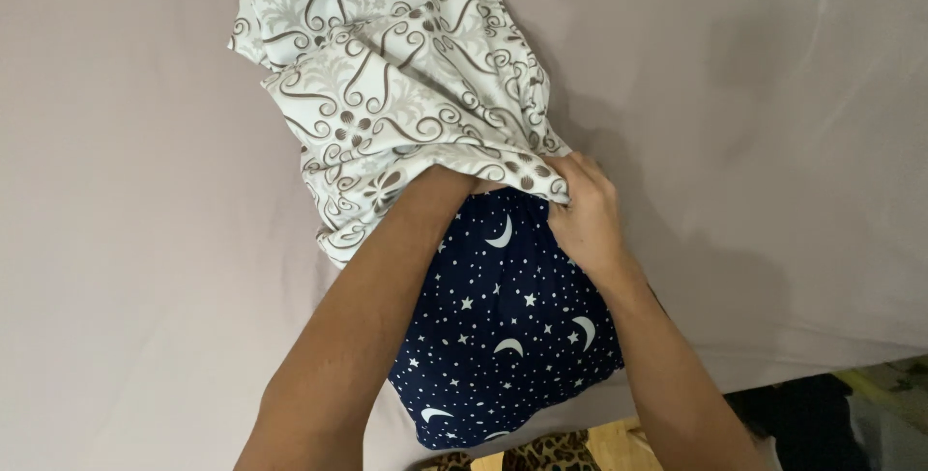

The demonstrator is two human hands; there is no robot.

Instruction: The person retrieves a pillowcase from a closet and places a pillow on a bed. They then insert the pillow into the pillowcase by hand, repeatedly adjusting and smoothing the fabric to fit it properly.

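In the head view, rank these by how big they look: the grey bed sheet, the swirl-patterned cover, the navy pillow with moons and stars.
1. Grey bed sheet, fills most of the view.
2. Swirl-patterned cover.
3. Navy pillow, though part is hidden inside the cover and behind the arms, so 2 and 3 are unsure.

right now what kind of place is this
Likely a bedroom: a plain grey bedsheet covers a bed, and the right hand grips a patterned pillowcase over a navy star-and-moon pillow.

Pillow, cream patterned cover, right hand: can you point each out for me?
pillow (503, 336), head view, on its starry navy middle.
patterned cover (387, 75), head view, on its bunched cream cloth.
right hand (585, 210), head view, on its back.
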